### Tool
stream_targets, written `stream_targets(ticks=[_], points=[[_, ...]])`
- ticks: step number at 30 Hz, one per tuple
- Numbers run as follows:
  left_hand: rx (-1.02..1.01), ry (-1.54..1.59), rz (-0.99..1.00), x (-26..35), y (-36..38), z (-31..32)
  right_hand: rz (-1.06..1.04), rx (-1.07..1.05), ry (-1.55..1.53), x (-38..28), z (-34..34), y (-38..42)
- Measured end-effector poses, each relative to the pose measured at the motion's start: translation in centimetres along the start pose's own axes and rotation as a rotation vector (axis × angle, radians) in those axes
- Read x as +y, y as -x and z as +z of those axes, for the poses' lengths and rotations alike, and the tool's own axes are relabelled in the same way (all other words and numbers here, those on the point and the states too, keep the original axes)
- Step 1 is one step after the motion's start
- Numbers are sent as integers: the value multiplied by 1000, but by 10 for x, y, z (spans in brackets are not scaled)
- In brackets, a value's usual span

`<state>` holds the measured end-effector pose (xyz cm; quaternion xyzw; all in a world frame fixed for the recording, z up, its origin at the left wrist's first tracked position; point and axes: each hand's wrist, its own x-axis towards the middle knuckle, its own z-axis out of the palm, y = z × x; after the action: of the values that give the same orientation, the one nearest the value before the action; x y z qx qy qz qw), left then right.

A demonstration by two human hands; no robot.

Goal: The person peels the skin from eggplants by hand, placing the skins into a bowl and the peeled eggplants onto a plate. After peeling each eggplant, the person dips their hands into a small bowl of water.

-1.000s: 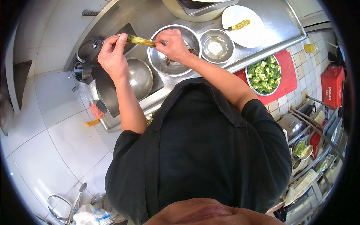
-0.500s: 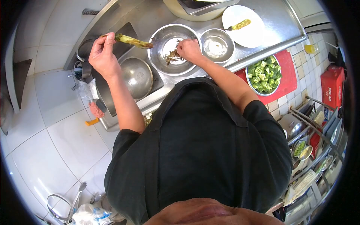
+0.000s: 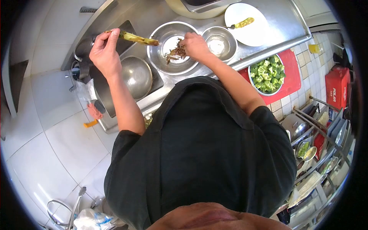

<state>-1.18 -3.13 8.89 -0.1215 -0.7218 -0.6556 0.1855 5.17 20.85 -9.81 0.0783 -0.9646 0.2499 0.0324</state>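
Pinched in my left hand point(image 3: 105, 51) is the end of a long, peeled-looking eggplant point(image 3: 138, 39), yellow-green with brown patches. Its far tip reaches over the left rim of a large metal bowl point(image 3: 156, 57). My right hand point(image 3: 194, 46) is over the right side of that bowl, its fingers closed on dark brown peel scraps point(image 3: 176, 53). A smaller metal bowl point(image 3: 219, 44) stands just right of the large one. On the white plate point(image 3: 245, 36) lies another peeled eggplant point(image 3: 244, 23) with a dark stem.
A metal pan point(image 3: 135, 76) rests in the sink at left. Chopped green vegetables fill a bowl point(image 3: 267, 74) on a red board point(image 3: 293, 74). A pale container point(image 3: 195, 14) stands at the back. Shelves with dishes and a red crate point(image 3: 337, 87) are at right.
My right hand has lifted slightly, and the brown scraps appear raised and more spread below its fingers. The whole view has shifted slightly. My left hand still holds the eggplant.
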Motion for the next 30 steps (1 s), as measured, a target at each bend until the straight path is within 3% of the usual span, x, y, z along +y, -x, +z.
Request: stream_targets(ticks=[3,5,8,15,18,21,25,30], points=[[-37,-33,7,6,3,2,92,259,-119,19,-14,15],[-46,-29,2,7,4,3,246,233,-71,35,-30,31],[-49,-30,-5,10,6,5,383,40,261,69,-26,49],[-20,6,-4,8,1,9,473,-73,414,89,3,58],[-1,20,-2,13,1,11,442,4,378,62,-26,51],[7,19,1,14,1,13,228,401,78,41,-28,35],[-9,-42,4,17,3,15,-57,491,-425,-15,-39,0],[-17,-43,10,20,6,17,-184,430,-563,-70,-47,-24]])
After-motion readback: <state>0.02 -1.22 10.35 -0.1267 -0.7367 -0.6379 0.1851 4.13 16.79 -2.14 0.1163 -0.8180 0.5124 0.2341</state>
